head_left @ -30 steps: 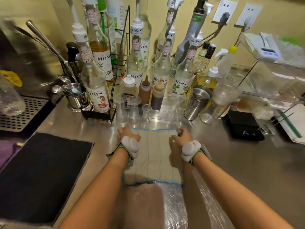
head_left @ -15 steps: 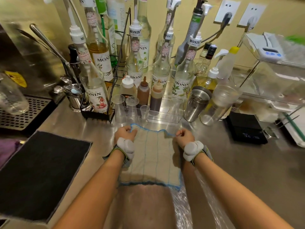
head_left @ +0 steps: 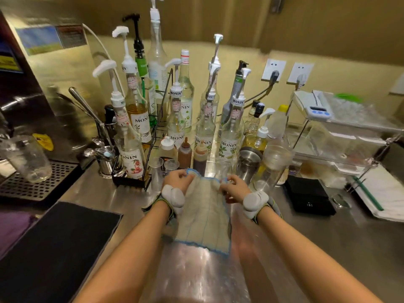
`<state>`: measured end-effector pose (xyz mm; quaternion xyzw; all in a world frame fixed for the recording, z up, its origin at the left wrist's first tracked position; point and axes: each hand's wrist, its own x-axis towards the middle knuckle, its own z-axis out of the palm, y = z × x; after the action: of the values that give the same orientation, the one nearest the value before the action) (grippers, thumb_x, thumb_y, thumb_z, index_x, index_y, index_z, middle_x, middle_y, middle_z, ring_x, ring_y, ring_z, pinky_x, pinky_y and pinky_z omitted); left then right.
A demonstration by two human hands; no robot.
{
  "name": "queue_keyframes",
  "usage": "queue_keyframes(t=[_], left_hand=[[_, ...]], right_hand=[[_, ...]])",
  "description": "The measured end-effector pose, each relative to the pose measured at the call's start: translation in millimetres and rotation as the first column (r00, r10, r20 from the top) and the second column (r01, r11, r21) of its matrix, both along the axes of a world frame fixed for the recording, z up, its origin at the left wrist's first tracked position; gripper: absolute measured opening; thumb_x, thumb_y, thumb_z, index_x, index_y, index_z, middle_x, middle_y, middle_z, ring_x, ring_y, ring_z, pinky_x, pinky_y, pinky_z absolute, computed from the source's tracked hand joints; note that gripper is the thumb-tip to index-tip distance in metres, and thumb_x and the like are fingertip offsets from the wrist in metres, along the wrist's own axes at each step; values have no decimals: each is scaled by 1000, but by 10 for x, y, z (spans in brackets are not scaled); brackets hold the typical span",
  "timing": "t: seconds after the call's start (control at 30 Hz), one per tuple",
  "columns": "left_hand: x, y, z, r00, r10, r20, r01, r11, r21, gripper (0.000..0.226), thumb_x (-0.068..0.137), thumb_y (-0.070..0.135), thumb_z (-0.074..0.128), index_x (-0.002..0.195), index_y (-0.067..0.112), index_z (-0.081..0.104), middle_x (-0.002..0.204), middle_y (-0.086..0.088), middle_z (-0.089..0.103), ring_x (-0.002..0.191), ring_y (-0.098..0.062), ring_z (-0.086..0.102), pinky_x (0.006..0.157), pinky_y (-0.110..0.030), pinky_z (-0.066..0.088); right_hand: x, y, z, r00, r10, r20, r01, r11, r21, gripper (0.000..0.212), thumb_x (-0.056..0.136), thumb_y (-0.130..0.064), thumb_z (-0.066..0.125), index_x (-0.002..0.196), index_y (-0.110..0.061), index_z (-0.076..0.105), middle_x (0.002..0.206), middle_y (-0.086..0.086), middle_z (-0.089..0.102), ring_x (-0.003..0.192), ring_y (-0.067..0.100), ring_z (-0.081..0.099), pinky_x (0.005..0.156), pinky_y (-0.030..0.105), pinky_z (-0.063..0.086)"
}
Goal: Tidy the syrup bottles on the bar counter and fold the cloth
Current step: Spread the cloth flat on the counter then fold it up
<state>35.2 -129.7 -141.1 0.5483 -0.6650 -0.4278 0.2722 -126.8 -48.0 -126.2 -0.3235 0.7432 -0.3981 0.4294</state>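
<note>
Both hands up at the cloth (head_left: 203, 217): left hand (head_left: 178, 179) pinches its far left corner, right hand (head_left: 235, 186) pinches the far right corner, near hem draped on the steel counter (head_left: 328, 237), syrup bottles (head_left: 205, 119) clustered along the back edge

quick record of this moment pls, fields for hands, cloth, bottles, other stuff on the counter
left hand: left hand pinches the cloth's far left corner
right hand: right hand pinches the far right corner
cloth: cloth, beige with blue edging, far edge lifted, near edge low by the steel counter
syrup bottles: syrup bottles with pumps stand upright behind the cloth, some in a wire rack
squeeze bottles: three small squeeze bottles just beyond the hands
left side: black mat
right side: black scale, steel shaker
</note>
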Motion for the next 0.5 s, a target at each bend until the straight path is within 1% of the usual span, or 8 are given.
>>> queue_keyframes(t=[0.07, 0.1, 0.17, 0.23, 0.3, 0.33, 0.43, 0.5], left_hand=[[-18, 30, 179, 997, -31, -67, 30, 999, -17, 29, 89, 23, 60, 62, 12, 55, 59, -5, 48, 69, -19, 44, 54, -24, 29], [-33, 35, 291, 994, -56, -94, 53, 998, -32, 25, 89, 23, 60, 67, 10, 58, 63, -6, 50, 70, -18, 44, 56, -25, 30], [-56, 29, 418, 989, -85, -124, 80, 996, -51, 19, 89, 23, 61, 76, 9, 61, 72, -9, 53, 73, -17, 45, 61, -24, 32], [-74, 27, 598, 979, -111, -171, 97, 991, -89, 18, 88, 22, 61, 78, 8, 62, 76, -12, 55, 74, -17, 46, 65, -24, 34], [-94, 10, 811, 969, -128, -209, 102, 986, -130, 19, 89, 22, 62, 78, 7, 63, 76, -12, 56, 74, -17, 48, 65, -25, 36], [-98, -1, 904, 967, -135, -214, 104, 983, -150, 19, 89, 22, 61, 77, 7, 62, 74, -11, 56, 73, -17, 48, 64, -25, 35], [-120, -24, 1168, 949, -180, -258, 131, 972, -193, 22, 89, 21, 61, 73, 7, 62, 68, -12, 51, 66, -16, 44, 62, -25, 34], [-120, -20, 1321, 940, -202, -276, 145, 966, -215, 27, 90, 22, 60, 66, 10, 60, 62, -8, 50, 58, -14, 44, 54, -21, 35]], right_hand=[[-7, 40, 180, 1000, 12, 24, -10, 997, -74, 29, 85, 1, 49, 107, -16, 53, 63, 10, 49, 48, 18, 41, 48, 26, 39], [-12, 44, 282, 999, 30, 36, -26, 993, -111, 29, 85, 3, 46, 106, -14, 56, 62, 10, 49, 47, 18, 43, 48, 25, 39], [-19, 49, 407, 997, 64, 49, -56, 987, -149, 25, 86, 7, 42, 97, -6, 60, 63, 12, 51, 41, 16, 50, 45, 22, 44], [-13, 50, 589, 994, 109, 27, -102, 974, -201, 27, 87, 11, 37, 92, -3, 59, 65, 15, 56, 41, 14, 55, 43, 18, 45], [-11, 43, 813, 990, 138, -39, -144, 957, -254, 33, 86, 16, 36, 98, 1, 63, 76, 15, 61, 54, 19, 57, 48, 19, 45], [-14, 31, 905, 985, 150, -90, -169, 947, -271, 31, 86, 16, 41, 103, 5, 64, 80, 14, 62, 60, 21, 57, 52, 20, 46], [1, -8, 1167, 958, 163, -237, -237, 913, -332, 20, 89, 3, 56, 104, 11, 65, 75, 10, 63, 60, 17, 55, 54, 18, 45], [43, -28, 1335, 925, 114, -363, -262, 883, -389, 19, 87, -5, 62, 98, 8, 70, 72, 6, 62, 63, 14, 52, 57, 14, 44]])
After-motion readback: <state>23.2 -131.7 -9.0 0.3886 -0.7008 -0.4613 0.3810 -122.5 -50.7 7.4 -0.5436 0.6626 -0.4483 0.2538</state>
